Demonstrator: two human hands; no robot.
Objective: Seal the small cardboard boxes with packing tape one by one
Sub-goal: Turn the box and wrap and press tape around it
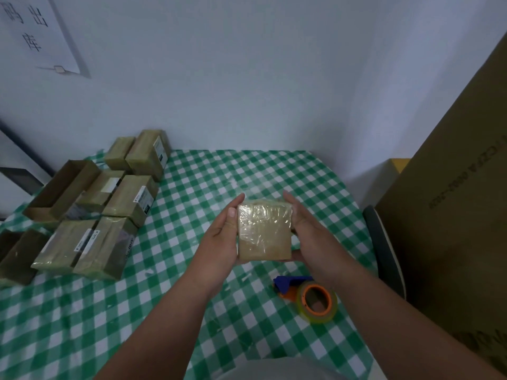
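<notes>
Head view: a small cardboard box [264, 232], its upper face covered in glossy clear tape, is held above the middle of the table between both hands. The left hand [222, 237] grips the box's left side, thumb lying along the top edge and fingers wrapped beneath. The right hand [303, 230] grips the right side, fingers reaching past the far corner and the thumb under the near edge. Both holds are snug to the box's width.

Just near and right of the box, a tape dispenser [308, 296] with a blue handle, orange core and yellowish roll lies on the green-and-white checked tablecloth [192, 193]. At the far left of the table sits a cluster of boxes [115, 198], several wrapped in tape and bearing labels, one brown box among them standing open. A large cardboard carton [463, 215] rises at the right edge, beside a dark chair back [384, 248]. A paper sign [35, 31] hangs on the wall at far left.
</notes>
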